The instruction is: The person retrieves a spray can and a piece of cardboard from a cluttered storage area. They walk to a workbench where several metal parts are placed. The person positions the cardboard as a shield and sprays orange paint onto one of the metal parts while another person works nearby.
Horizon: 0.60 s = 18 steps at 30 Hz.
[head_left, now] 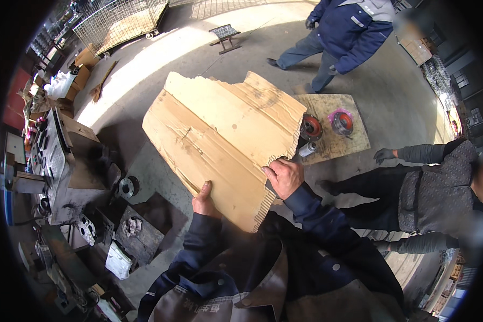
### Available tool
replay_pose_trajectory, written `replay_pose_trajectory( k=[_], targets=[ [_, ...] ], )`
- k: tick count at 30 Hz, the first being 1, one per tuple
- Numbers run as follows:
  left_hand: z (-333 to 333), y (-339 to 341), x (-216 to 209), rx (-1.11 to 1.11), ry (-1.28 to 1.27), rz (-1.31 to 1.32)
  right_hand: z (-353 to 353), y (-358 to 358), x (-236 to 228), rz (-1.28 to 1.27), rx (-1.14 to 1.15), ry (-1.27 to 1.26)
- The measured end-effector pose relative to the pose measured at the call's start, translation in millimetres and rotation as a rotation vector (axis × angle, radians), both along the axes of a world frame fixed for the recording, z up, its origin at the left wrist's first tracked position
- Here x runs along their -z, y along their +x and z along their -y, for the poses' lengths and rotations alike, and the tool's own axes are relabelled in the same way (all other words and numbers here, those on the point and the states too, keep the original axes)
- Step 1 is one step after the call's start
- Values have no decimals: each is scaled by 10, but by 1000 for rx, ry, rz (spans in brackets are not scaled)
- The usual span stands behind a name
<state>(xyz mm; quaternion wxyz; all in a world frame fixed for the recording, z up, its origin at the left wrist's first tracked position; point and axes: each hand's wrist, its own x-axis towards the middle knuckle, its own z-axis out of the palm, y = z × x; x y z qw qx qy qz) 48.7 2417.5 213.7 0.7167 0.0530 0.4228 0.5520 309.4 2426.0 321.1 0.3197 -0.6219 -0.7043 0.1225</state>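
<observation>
A large torn sheet of brown corrugated cardboard is held up in front of me, creased along its length and ragged at the far and right edges. My left hand grips its near left edge, thumb on top and fingers hidden beneath. At the right edge, my right hand is closed on the cardboard beside a strip of exposed corrugation. Just past the sheet's right corner is a low wooden table. On it sit two round dark metal parts with red-orange insides, one over pink wrapping, and a spray can.
A person in dark blue workwear stands beyond the table; another in a patterned top is at the right. A machine stands left, near metal discs. Farther off are a small stool, a broom and a wire cage cart.
</observation>
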Motion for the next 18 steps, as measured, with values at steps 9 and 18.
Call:
replay_pose_trajectory(
  k=[9,18],
  targets=[
    [-49,27,-3,-5,-28,-7,42,173,167,-227,9,-194],
    [-152,-22,-166,56,-58,-20,47,342,300,-539,-96,-499]
  ],
)
